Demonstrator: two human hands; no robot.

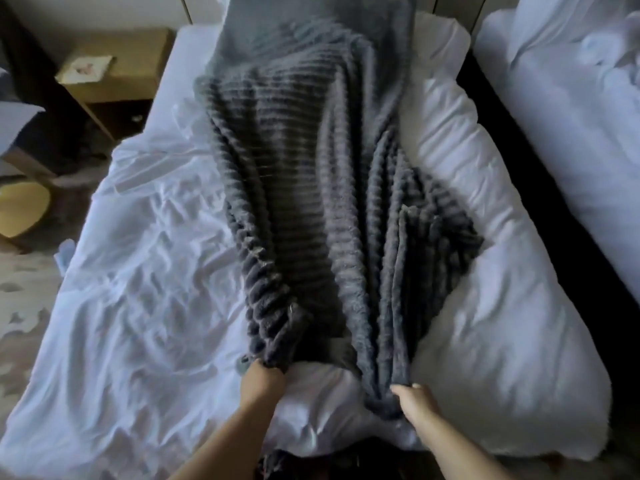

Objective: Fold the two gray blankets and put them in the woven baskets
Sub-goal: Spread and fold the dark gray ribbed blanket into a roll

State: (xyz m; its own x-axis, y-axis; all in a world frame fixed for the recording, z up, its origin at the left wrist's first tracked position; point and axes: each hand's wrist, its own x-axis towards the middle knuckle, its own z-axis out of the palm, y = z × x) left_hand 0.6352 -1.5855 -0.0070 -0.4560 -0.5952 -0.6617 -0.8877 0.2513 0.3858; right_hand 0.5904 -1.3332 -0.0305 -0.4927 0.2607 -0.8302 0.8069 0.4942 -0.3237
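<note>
The ribbed gray blanket (311, 188) is stretched lengthwise along the white bed (131, 271), its near corners gripped tight by the left hand (261, 377) and pinched by the right hand (414, 401).

The bed (187, 64) carries a rumpled white sheet (138, 306), with a puffy white duvet (485, 289) bunched along its right edge. A ribbed gray blanket (311, 168) lies lengthwise down the middle, from far edge to near edge.
</note>
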